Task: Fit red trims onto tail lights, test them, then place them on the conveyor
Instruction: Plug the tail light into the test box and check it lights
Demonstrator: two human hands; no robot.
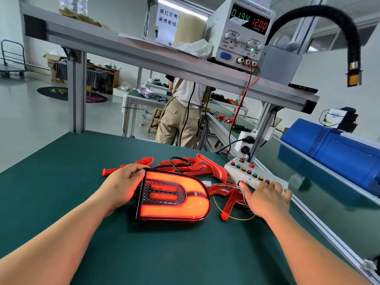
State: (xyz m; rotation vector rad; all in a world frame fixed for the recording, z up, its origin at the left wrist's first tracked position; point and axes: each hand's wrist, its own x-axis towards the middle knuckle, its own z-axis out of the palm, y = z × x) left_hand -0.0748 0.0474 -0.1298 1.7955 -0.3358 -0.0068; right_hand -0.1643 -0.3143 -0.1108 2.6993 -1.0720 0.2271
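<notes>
Tail light (172,197) lit, flat on mat (61,182), long axis left-right, rounded end toward conveyor (320,188) at right. Left corner gripped by left hand (125,182), fingers curled. Right hand (265,198) laid straight-fingered on switch box (257,175), nothing held, nearer conveyor. Test judged under way.

lit d-shaped tail light (173,197) flat on mat, red trims (185,165) behind
</notes>
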